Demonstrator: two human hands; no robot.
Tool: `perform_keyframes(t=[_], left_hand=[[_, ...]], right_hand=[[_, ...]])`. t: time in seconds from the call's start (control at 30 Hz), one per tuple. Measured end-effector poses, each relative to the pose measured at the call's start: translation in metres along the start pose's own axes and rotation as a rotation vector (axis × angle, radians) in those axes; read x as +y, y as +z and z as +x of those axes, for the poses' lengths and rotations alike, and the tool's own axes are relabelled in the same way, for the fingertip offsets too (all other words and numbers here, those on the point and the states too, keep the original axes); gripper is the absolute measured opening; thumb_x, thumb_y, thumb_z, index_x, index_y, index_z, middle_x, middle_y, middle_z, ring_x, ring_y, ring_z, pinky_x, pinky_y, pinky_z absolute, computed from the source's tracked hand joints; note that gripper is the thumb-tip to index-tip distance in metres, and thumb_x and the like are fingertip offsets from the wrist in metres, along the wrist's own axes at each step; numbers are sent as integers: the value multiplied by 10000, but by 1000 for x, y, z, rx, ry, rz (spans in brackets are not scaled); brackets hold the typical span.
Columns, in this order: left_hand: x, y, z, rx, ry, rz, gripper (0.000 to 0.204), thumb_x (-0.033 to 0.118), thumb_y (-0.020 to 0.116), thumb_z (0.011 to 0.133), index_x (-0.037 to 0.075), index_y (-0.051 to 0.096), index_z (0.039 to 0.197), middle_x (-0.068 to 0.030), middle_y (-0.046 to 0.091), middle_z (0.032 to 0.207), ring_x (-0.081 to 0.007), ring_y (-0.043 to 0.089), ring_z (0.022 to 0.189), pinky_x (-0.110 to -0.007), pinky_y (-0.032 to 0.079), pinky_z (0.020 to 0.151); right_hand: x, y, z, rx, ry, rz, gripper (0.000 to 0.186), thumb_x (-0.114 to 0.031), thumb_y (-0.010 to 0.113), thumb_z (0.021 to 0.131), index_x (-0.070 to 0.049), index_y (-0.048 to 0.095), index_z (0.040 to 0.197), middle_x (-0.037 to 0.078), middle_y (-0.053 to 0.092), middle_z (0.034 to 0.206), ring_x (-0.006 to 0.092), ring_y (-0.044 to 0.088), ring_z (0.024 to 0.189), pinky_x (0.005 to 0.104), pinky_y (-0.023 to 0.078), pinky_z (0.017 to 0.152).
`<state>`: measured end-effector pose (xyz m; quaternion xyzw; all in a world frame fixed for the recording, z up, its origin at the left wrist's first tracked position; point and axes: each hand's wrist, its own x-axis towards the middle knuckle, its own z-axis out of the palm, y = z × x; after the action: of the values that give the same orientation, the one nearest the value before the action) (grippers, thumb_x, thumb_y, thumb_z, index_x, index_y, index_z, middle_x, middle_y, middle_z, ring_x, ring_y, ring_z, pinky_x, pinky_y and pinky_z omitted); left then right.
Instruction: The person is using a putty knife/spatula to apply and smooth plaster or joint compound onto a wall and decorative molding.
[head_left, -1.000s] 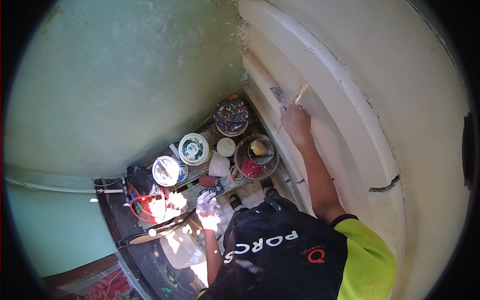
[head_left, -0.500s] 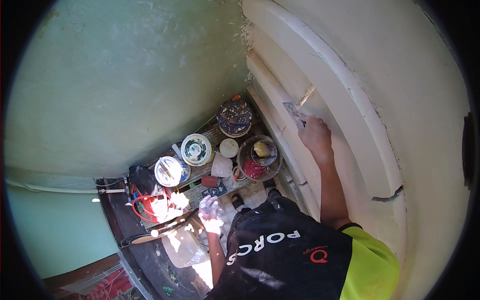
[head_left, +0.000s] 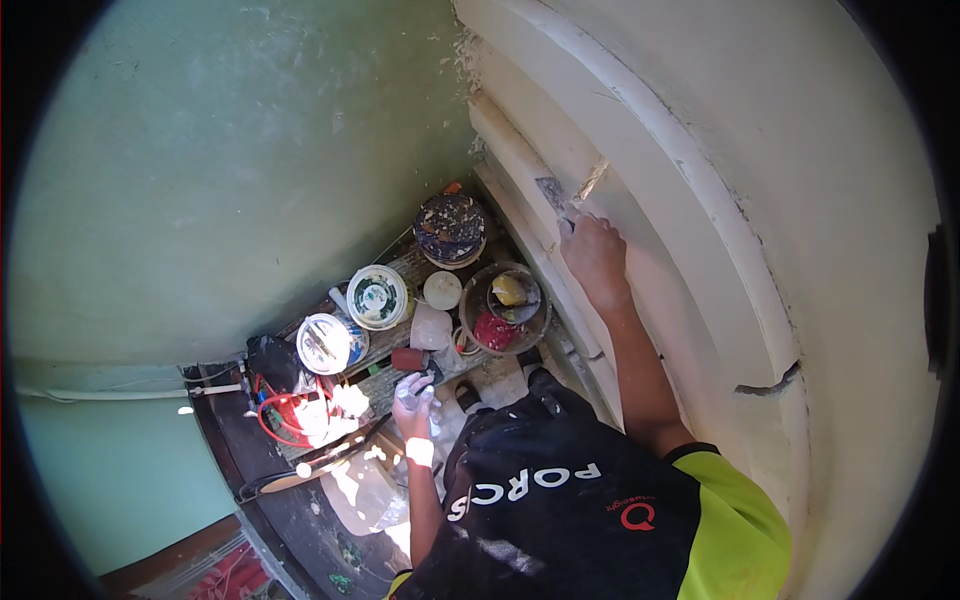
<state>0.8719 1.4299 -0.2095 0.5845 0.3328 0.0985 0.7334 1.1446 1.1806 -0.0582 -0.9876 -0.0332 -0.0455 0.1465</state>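
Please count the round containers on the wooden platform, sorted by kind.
Lidded tubs: 3
Open bucket: 1
Total: 4

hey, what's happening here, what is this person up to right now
A person stands close to a cream moulded wall. Their right hand presses a putty knife against the moulding. The left hand, smeared white, hangs low and holds nothing, above a cluttered plank of paint tubs. A bucket and a paint-spattered dark tub sit there too.
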Motion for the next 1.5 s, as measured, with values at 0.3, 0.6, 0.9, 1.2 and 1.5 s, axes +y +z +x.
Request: perform_keyframes(t=[0.3, 0.6, 0.9, 1.2, 1.5], left_hand=[[-5, -6, -5, 51, -56, -23, 432, 13, 675, 844, -9, 520, 1247, -133, 687, 1109, -110, 605, 669, -214, 483, 533], [5, 3, 3, 64, 11, -40, 405, -4, 660, 852, -12, 531, 1237, -117, 693, 1100, -104, 595, 651, -208, 470, 559], [12, 8, 9, 64, -10, -40, 416, 12, 663, 853, -3, 528, 1246, -108, 694, 1110, -99, 592, 633, -199, 441, 511], [2, -5, 6, 132, 6, -48, 435, -17, 634, 868, -7, 505, 1283, -114, 685, 1113, -105, 604, 664, -198, 473, 559], [5, -7, -1, 115, -1, -113, 439, -42, 639, 838, -14, 536, 1264, -117, 699, 1108, -123, 625, 671, -220, 467, 555]], right_hand=[[-2, 7, 15, 17, -72, 8, 256, -280, 547, 945, -60, 669, 993, 216, 686, 899, 386, 685, 848, 492, 551, 771], [-15, 17, 38, 141, -179, -83, 221, -265, 572, 912, -70, 657, 851, 162, 688, 789, 359, 691, 711, 468, 566, 661], [-26, 48, 80, 322, -316, -110, 64, -149, 610, 815, -97, 642, 793, 131, 678, 755, 300, 698, 691, 412, 568, 617], [-54, 66, 111, 212, -286, -66, 87, -127, 590, 829, -74, 659, 820, 130, 688, 813, 303, 703, 752, 423, 568, 661], [-93, 109, 179, 261, -266, -30, 173, -124, 552, 867, -61, 697, 936, 153, 700, 816, 305, 705, 783, 434, 570, 651]])
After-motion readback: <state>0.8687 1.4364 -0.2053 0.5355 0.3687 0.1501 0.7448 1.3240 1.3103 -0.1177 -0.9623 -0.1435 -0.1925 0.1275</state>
